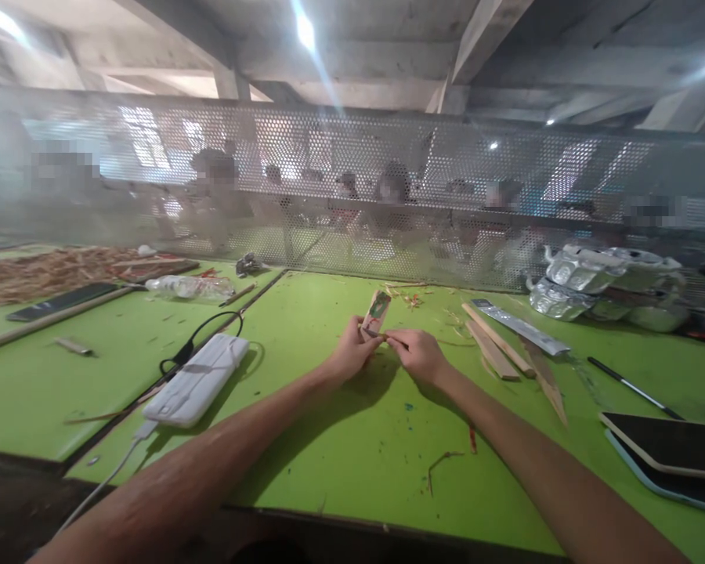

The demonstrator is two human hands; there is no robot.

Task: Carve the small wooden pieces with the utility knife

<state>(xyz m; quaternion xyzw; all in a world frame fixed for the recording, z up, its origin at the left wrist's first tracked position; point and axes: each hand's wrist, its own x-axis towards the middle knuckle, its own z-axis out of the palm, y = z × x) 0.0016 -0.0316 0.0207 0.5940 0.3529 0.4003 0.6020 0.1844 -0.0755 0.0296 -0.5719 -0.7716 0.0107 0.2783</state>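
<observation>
Over the middle of the green table (305,470), my left hand (351,350) is closed on a small flat piece of wood (377,309). Green and red marks show on its upper face, and it tilts up away from me. My right hand (418,354) is beside it, its fingers pinched together around a slim, dark tool (376,335) that lies across the lower end of the wood. The tool's kind is too small to make out. Fingers of both hands almost meet there.
A white power bank (197,381) with cables lies left. Wooden strips (490,348) and a silver packet (520,325) lie right, near a pen (631,385) and stacked phones (670,442). Foil-like packs (605,282) stand before a perforated metal screen (341,196); people sit beyond. Shavings (52,274) are heaped far left.
</observation>
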